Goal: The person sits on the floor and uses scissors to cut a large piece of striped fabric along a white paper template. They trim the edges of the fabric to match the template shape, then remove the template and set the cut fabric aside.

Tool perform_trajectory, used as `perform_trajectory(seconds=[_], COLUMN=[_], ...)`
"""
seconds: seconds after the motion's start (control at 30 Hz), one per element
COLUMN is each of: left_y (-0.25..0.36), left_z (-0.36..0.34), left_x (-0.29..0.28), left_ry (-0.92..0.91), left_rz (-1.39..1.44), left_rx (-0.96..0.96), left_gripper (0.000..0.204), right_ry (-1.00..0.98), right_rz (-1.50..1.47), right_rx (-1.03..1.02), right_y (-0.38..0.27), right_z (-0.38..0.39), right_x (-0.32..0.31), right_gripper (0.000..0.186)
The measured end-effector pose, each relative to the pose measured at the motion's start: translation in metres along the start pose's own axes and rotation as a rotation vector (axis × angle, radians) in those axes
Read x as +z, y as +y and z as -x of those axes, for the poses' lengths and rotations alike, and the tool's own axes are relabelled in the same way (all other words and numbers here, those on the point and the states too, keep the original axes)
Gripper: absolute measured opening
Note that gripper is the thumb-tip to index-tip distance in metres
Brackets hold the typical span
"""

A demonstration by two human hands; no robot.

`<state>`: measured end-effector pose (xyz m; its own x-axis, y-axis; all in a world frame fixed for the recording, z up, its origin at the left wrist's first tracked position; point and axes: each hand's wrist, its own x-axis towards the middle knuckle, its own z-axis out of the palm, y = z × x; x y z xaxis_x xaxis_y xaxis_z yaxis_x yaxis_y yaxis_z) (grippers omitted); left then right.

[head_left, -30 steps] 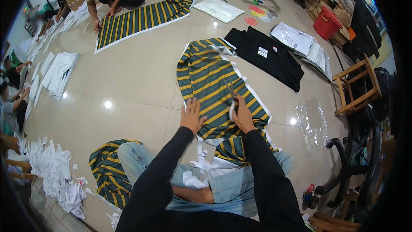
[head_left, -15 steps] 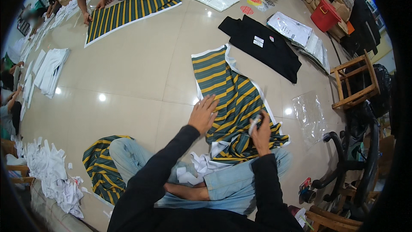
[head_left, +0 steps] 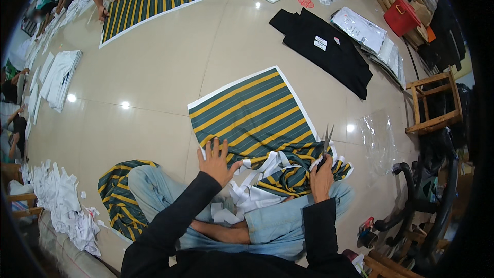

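Your striped cloth point(head_left: 252, 116) lay flat on the floor point(head_left: 154, 87) straight ahead of your knees, its long axis running away from you and a little to the left, with the near end bunched over your lap among loose white strips point(head_left: 257, 175). Your left hand point(head_left: 216, 162) rested palm down on the cloth's near left corner, its fingers point(head_left: 212, 146) spread and pointing up the cloth. Your right hand point(head_left: 321, 172) sat at the near right edge, curled closed around the handles of the scissors point(head_left: 326, 141), whose blades stood slightly parted and pointed away from you along that right edge. So the scissors were the nearer tool to the uncut right border, the flat hand held the opposite side down, and the length of cloth stretched forward from both.
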<state>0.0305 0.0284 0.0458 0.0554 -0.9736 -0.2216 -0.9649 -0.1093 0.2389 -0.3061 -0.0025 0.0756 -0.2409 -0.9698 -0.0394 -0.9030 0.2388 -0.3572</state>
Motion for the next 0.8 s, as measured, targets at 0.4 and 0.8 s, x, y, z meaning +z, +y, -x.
perform_trajectory(seconds=[0.4, 0.8], left_y=[0.027, 0.046], left_z=[-0.326, -0.026], left_x=[-0.181, 0.035], left_ry=[0.750, 0.343], left_rz=[0.189, 0.322], left_rx=[0.488, 0.055], left_gripper=[0.043, 0.029], right_ry=[0.218, -0.100], right_rz=[-0.490, -0.442], right_rx=[-0.379, -0.110], right_y=[-0.139, -0.086], right_z=[-0.175, -0.025], right_x=[0.027, 0.027], right_gripper=[0.051, 0.051])
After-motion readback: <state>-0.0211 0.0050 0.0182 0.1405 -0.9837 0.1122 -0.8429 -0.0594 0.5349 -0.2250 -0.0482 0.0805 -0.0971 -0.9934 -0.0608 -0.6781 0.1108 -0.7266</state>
